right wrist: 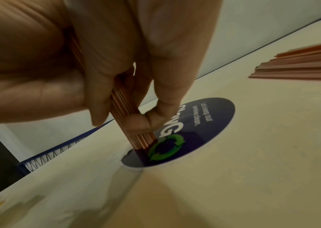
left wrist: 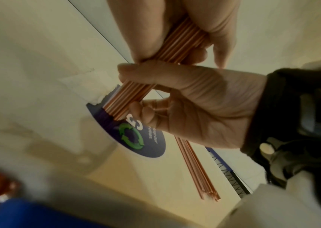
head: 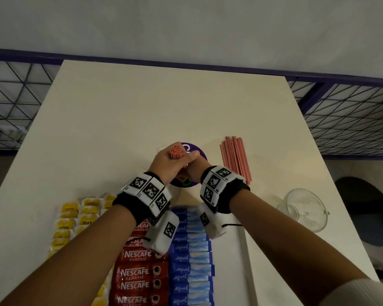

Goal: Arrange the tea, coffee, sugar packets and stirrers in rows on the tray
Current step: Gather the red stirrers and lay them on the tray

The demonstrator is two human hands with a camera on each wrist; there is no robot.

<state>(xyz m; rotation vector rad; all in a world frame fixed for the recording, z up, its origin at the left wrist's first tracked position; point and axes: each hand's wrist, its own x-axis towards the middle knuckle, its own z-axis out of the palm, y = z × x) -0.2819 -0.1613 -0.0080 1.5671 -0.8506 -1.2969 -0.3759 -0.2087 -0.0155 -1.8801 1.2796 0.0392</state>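
Stirrer bundle (head: pixel 176 152) upright, lower ends on round purple sticker (right wrist: pixel 210 123), table (head: pixel 119 120) middle, just beyond tray's far edge. Left hand (head: pixel 164 162) wraps bundle high; right hand (head: pixel 191 162) wraps it lower. Likely squaring ends: loosen both grips slightly, tap till tips level, then retighten before tilting. Second stirrer pile (head: pixel 235 159) flat at right. On tray (head: pixel 243 250), near: yellow tea packets (head: pixel 68 219), red coffee sachets (head: pixel 137 272), blue sugar packets (head: pixel 191 257) in rows. Glass jug (head: pixel 305 208) far right.
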